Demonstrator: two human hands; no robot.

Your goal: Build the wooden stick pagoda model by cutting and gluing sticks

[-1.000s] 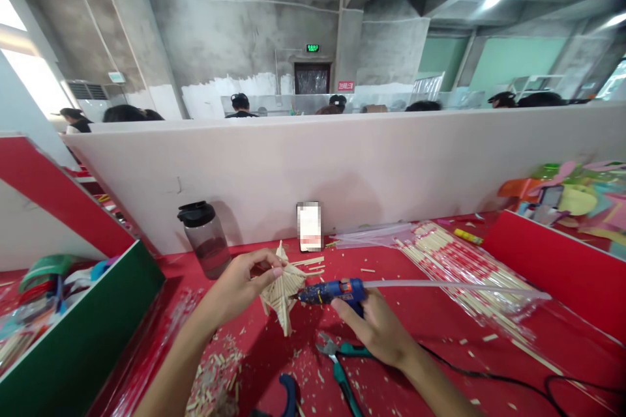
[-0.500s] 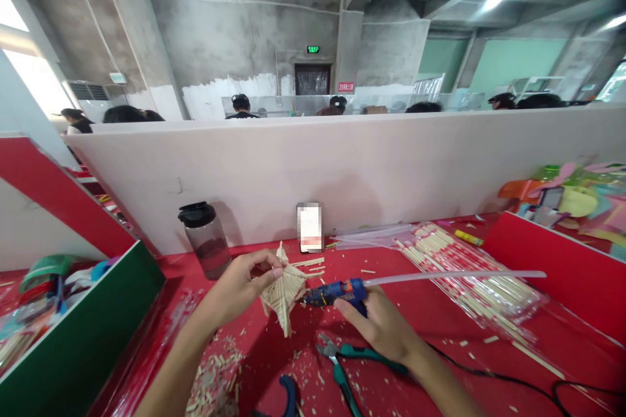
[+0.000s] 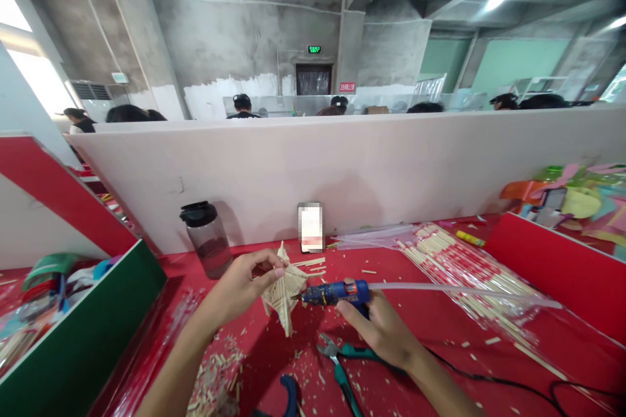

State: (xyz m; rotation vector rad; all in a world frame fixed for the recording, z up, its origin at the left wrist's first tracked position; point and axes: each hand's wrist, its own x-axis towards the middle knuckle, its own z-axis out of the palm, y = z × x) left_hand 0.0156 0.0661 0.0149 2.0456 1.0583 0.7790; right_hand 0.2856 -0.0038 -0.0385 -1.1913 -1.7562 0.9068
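My left hand (image 3: 257, 275) pinches the upper part of a small pointed model made of wooden sticks (image 3: 286, 296). My right hand (image 3: 379, 326) is wrapped round a blue hot glue gun (image 3: 337, 293), whose nozzle points left at the model's right side. Whether the tip touches the sticks, I cannot tell. A long clear glue stick (image 3: 464, 288) juts from the back of the gun to the right. Below the gun, cutting pliers with green handles (image 3: 337, 358) lie with their handles apart, one partly hidden under my right hand.
A dark-lidded bottle (image 3: 205, 241) and a phone (image 3: 312, 228) stand by the white partition (image 3: 264, 169). Bagged wooden sticks (image 3: 469, 273) lie at right. Stick scraps (image 3: 220, 365) litter the red table (image 3: 401, 397). A black cable (image 3: 489, 376) runs right. A green-sided bin (image 3: 88, 326) is at left.
The glue gun's nozzle has shifted slightly left onto or over the model, and its glue stick now slopes down to the right. My left hand and the model stay nearly still.
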